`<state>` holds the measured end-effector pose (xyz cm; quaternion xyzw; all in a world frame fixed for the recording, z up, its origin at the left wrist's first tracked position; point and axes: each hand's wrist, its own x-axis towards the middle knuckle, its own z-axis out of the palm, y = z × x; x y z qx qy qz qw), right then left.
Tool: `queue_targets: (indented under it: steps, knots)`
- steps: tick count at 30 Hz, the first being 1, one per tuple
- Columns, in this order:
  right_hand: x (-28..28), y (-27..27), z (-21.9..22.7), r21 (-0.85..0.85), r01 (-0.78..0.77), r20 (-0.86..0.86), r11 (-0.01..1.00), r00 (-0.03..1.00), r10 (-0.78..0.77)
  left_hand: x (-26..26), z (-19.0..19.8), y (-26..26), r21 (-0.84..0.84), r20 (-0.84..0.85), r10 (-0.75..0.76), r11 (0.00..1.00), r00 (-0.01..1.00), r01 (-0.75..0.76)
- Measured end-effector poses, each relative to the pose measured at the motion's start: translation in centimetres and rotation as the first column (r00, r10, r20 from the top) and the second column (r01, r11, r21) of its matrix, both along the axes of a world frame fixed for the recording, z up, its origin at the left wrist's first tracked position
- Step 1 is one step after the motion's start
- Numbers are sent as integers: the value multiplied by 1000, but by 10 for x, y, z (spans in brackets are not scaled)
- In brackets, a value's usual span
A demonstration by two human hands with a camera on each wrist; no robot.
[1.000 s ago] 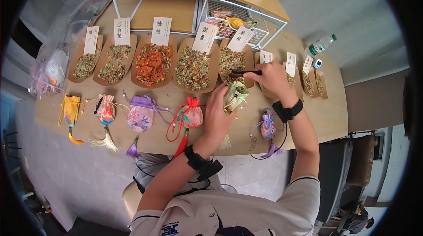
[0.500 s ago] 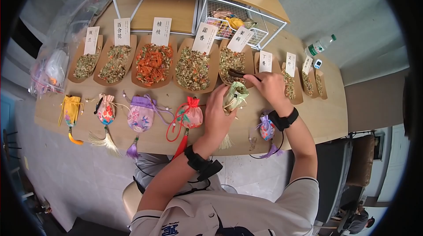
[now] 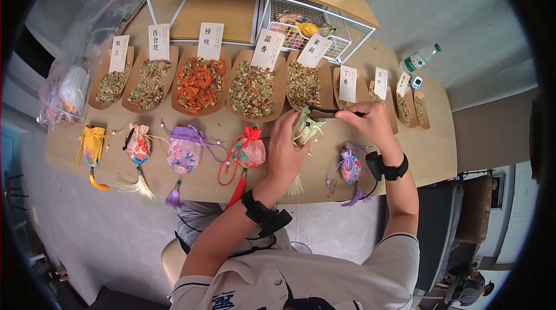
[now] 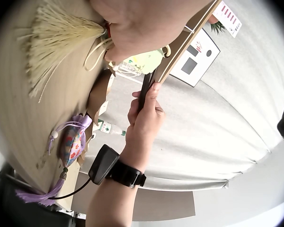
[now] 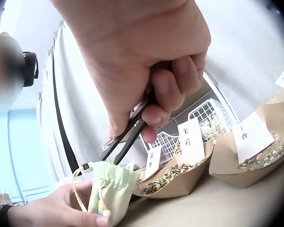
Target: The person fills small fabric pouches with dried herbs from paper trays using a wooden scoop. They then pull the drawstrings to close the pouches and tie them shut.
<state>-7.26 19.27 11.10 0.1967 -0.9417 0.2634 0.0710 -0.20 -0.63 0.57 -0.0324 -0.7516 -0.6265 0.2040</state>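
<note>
My left hand [image 3: 285,150] grips a pale green drawstring pouch [image 3: 308,130] upright, its gathered mouth spread at the top; in the right wrist view the pouch [image 5: 114,189] has beaded cords dangling. A cream tassel [image 4: 61,35] hangs below that hand in the left wrist view. With curled fingers my right hand [image 3: 375,124] holds dark tongs [image 3: 322,113]. Both prongs show in the right wrist view, their tips at the pouch's mouth. What the tips hold is hidden. Just behind stands a paper tray [image 3: 324,98] of dried herbs with a label card.
More paper trays of herbs, including an orange-red heap [image 3: 200,84], line the table. Drawstring sachets with tassels lie in front, such as a purple one [image 3: 184,153] and a small one [image 3: 350,166]. Behind are a wire basket [image 3: 307,26] and a water bottle [image 3: 421,59].
My right hand has brought the tongs from the herb tray down and toward me, to the mouth of the green pouch. My left hand has stayed in place with the pouch.
</note>
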Motion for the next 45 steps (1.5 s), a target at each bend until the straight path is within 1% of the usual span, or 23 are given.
queue_targets:
  steps: [1,3,4,5,8,11,14,17,20,23,26,29,32,35,38,41,45]
  knots:
    - [-3,2,-1,-15,15,23,1000,1000,-14,0,0,0,1,-2,-1,1000,1000,1]
    - [-15,4,11,169,103,46,980,993,-113,-1,-2,0,-1,-14,-4,1000,1000,4]
    - [-24,3,16,260,144,50,955,985,-162,-1,-3,0,-2,-19,-5,1000,1000,5]
    - [-33,1,19,385,157,12,909,985,-174,-1,-3,0,-4,-21,-3,1000,1000,2]
    - [-50,-3,15,483,175,-31,858,983,-183,-1,-2,1,-10,-22,-3,1000,1000,3]
    - [-62,-5,2,543,146,-34,827,988,-153,-1,0,0,-13,-19,-7,1000,1000,6]
    - [-66,-7,-4,453,100,48,886,989,-136,-1,1,-1,-10,-12,-11,1000,1000,11]
    - [-66,-14,-6,434,27,146,900,984,-100,-1,0,0,-14,-14,-14,1000,1000,14]
    - [-63,-22,-5,423,-3,188,906,979,-84,-2,-1,0,-20,-14,-10,1000,1000,10]
    - [-61,-24,-10,410,-8,193,912,978,-78,-2,-2,0,-23,-18,-6,1000,1000,6]
    - [-54,-27,-12,390,-19,133,921,991,-36,-2,-2,0,-23,-22,-5,1000,1000,5]
    - [-48,-27,-17,448,4,43,894,999,-26,-2,-2,1,-27,-22,-1,1000,1000,0]
    - [-42,-25,-28,452,43,-128,891,992,17,-2,-2,1,-28,-18,5,1000,1000,-5]
    - [-37,-29,-22,487,105,-69,867,994,-82,-2,-2,1,-16,-15,-2,1000,1000,2]
    - [-36,-28,-22,443,151,-66,884,988,-136,-2,-2,0,-15,-23,-3,1000,1000,3]
    - [-35,-26,-16,432,180,-70,883,984,-167,-2,-2,1,-19,-25,4,1000,1000,-4]
    - [-34,-22,-12,343,196,-64,919,981,-186,-1,-1,1,-5,-16,5,1000,1000,-5]
